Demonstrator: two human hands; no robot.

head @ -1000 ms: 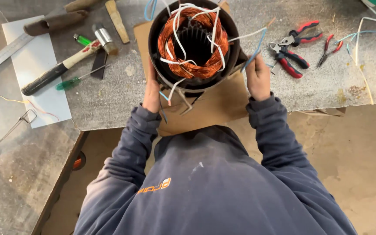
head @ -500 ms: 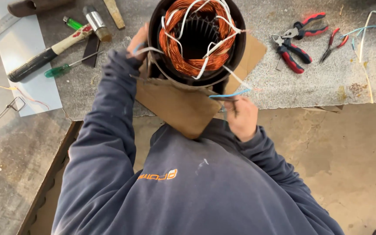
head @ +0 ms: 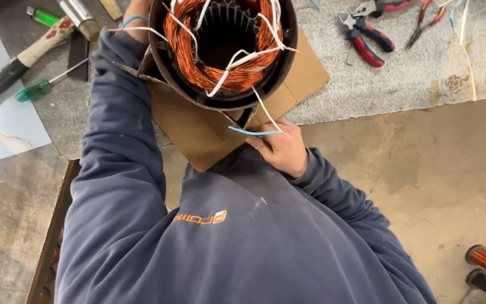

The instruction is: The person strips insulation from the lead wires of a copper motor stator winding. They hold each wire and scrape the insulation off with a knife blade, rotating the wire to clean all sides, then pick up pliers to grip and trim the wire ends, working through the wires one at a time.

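While the motor stator (head: pixel 223 53) stands upright on a sheet of brown cardboard (head: pixel 198 126) at the near edge of the table (head: pixel 400 79), the person leans over it in a dark blue sweatshirt (head: pixel 226 236). Its copper winding (head: pixel 198 62) rings the dark bore, laced with white ties and loose white leads. The right hand (head: pixel 282 149) sits just below the stator's rim, fingers curled shut around a blue wire (head: pixel 254 133) and a white lead (head: pixel 265 115) that runs up into the winding. The left hand (head: pixel 136 19) reaches round the far side of the housing with a blue band at the wrist; most of it is hidden, so whether it grips or merely steadies the housing cannot be told.

Judging by this, the step in hand is dressing or sleeving the leads that come out of the coil. Whatever follows calls for a light, even pull, since the fine copper turns look easy to disturb. Red-handled pliers (head: pixel 361 34) lie apart to the right, and a green-handled screwdriver (head: pixel 43 87) and a hammer (head: pixel 29 53) to the left.
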